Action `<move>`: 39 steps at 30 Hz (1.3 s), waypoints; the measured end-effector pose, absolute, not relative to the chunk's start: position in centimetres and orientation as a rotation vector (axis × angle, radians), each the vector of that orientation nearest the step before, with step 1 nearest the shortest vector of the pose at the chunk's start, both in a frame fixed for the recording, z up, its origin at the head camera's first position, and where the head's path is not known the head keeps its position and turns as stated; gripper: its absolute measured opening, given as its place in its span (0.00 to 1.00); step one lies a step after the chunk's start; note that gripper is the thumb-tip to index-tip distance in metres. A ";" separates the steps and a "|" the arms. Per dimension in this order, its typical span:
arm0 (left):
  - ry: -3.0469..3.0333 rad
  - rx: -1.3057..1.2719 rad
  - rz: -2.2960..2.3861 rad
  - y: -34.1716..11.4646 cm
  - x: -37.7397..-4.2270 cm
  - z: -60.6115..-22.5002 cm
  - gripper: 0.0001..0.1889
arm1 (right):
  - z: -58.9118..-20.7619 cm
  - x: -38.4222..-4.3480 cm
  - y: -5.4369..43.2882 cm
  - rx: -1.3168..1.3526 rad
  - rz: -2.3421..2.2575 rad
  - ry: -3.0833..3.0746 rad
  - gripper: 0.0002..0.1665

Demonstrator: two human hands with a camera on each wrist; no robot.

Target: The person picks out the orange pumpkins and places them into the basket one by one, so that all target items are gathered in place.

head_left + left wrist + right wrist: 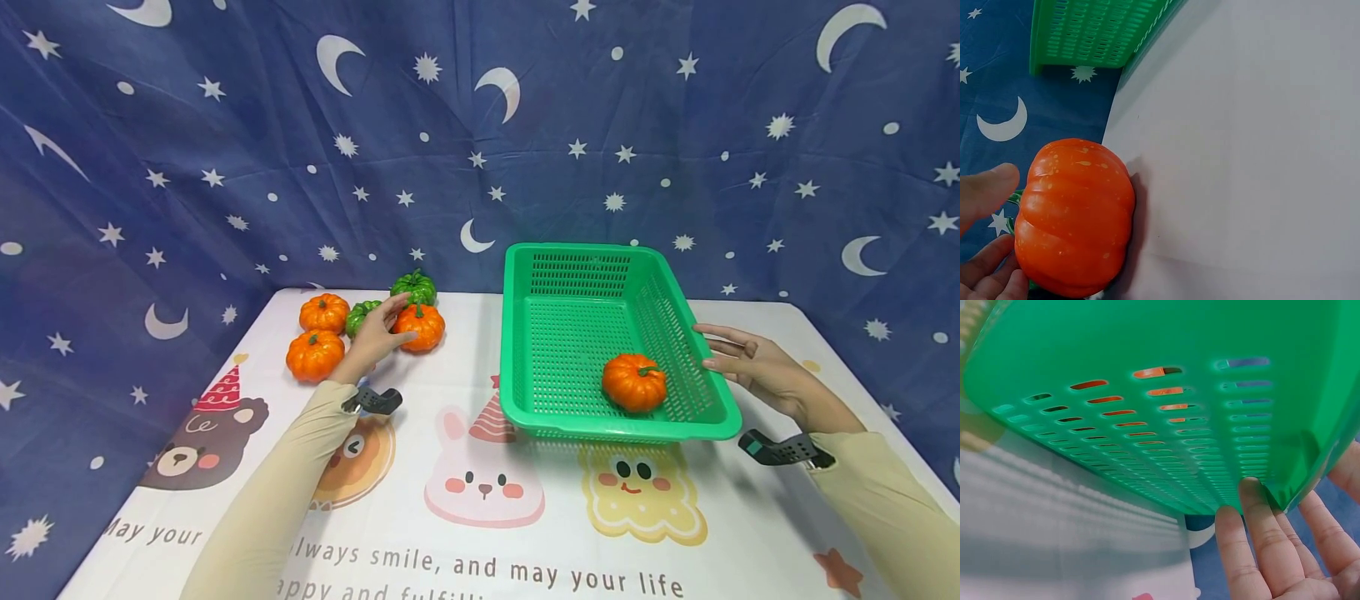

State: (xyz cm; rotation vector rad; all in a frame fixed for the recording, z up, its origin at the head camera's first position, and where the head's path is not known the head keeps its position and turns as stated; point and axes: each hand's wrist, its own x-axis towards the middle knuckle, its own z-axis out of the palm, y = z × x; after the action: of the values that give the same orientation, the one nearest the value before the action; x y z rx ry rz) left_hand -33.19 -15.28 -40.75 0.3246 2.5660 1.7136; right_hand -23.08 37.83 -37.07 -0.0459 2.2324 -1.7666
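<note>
My left hand (pixel 378 332) is at the left side of an orange pumpkin (pixel 420 327). In the left wrist view its thumb stands apart from the pumpkin's stem, and the fingertips are right at its lower edge. A green plastic basket (pixel 508 333) with slotted walls stands to the right, one orange pumpkin (pixel 634 383) lying inside near its front right corner. My right hand (pixel 765 371) holds the basket's right rim. In the right wrist view, the fingers (pixel 1266 540) lie against the outer wall below the rim, with the thumb across the rim.
Two more orange pumpkins (pixel 315 356) sit left of my left hand. Behind it are two green pumpkins (pixel 413 287), one partly hidden by the hand. A printed white cloth (pixel 465 383) covers the table; a blue star-and-moon curtain (pixel 420 167) hangs along the back.
</note>
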 end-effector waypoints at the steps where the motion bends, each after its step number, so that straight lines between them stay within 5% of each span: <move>1: 2.570 0.324 1.705 -15.3 -33.2 -40.7 0.36 | -37.1 -23.1 37.8 -0.044 -1.763 2.235 0.33; 39: 2.795 0.313 1.377 -15.1 -33.7 -41.0 0.28 | -37.2 -23.1 37.9 -0.054 -1.813 2.197 0.30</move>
State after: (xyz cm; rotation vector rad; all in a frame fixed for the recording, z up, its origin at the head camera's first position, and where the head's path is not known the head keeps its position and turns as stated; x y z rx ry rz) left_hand -33.69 -15.12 -41.00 0.3132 2.7952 1.3770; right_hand -23.14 37.86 -37.17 -0.0543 2.1968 -1.8128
